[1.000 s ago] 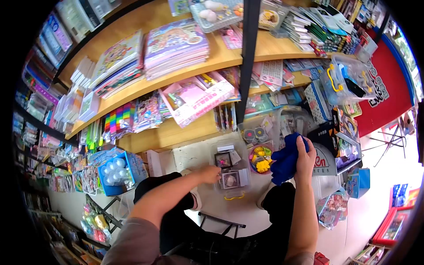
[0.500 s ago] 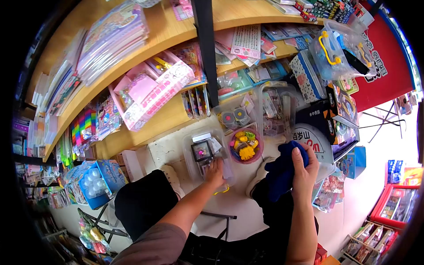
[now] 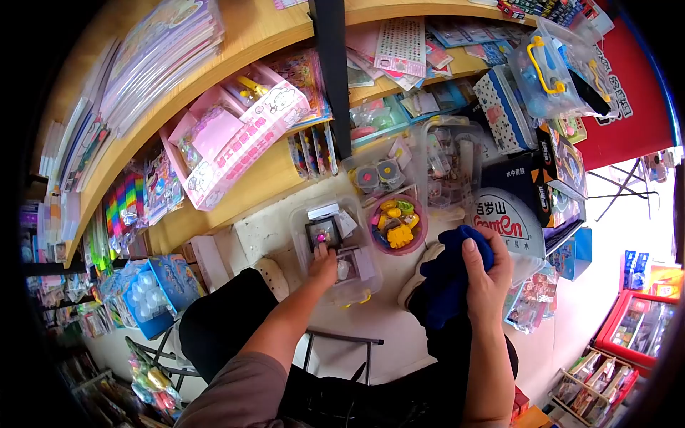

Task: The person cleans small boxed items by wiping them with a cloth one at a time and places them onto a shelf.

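Observation:
My left hand (image 3: 323,267) reaches into a clear plastic bin (image 3: 370,284) on the floor, its fingers closed at the lower edge of a small black-framed box (image 3: 312,231) with a pink gem-like piece inside. White and grey small boxes (image 3: 364,262) lie beside it in the bin. Wrapped in my right hand (image 3: 491,267) is a bunched dark blue cloth (image 3: 447,278), held above my right knee with the thumb on top. Just right of the bin stands a pink round basket (image 3: 376,241) filled with yellow toy pieces (image 3: 399,236).
Behind the bin are more clear containers (image 3: 451,160) with small goods. A wooden shelf (image 3: 275,167) curves across the back, carrying a pink box (image 3: 242,150). Cartons (image 3: 510,221) stand at the right, and a blue box of white balls (image 3: 160,292) at the left.
My left hand has moved left and up within the bin, from beside the black-framed box to its lower edge. My right hand still holds the blue cloth. The view has shifted slightly.

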### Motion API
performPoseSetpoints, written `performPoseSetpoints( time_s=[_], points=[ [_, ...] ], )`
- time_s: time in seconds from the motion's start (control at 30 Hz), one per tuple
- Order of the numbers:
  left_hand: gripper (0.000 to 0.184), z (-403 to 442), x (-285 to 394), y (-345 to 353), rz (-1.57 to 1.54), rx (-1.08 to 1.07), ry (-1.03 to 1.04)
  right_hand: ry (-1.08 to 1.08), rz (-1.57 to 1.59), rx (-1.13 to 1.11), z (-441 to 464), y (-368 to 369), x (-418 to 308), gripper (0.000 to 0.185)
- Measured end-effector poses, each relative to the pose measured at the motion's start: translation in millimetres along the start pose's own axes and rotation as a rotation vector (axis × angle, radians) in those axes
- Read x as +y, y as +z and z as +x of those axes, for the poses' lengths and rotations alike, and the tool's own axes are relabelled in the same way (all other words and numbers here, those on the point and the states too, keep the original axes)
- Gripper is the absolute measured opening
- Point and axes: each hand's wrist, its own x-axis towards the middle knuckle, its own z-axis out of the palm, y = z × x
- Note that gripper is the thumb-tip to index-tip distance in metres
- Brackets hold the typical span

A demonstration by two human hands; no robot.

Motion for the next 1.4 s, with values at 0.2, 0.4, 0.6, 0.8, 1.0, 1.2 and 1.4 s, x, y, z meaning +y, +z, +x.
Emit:
performPoseSetpoints(
  time_s=[0.2,0.4,0.6,0.8,1.0,1.2,1.4],
  points=[
    [0.038,4,-11,28,-0.090,-0.030,-0.134,0.042,0.009,-0.014,3,5,-4,0.028],
    [0.044,9,-15,16,-0.183,-0.108,-0.050,0.025,0.022,0.000,7,9,7,0.028],
    [0.033,-3,-17,-27,-0.219,-0.002,0.172,0.021,0.019,-0.016,10,8,14,0.031],
    [0.025,-46,21,-197,-0.430,0.170,0.426,-0.015,0.029,0.014,10,12,20,0.033],
    [0.024,-105,52,-279,-0.526,0.512,0.611,-0.134,0.070,-0.029,-1,27,12,0.027],
    [0.024,-139,68,-286,-0.815,0.584,0.579,-0.384,0.032,-0.031,-19,49,-8,0.017],
    [0.029,-128,70,-275,-0.850,0.553,0.608,-0.925,-0.193,-0.192,-50,83,-38,0.018]
  ],
)
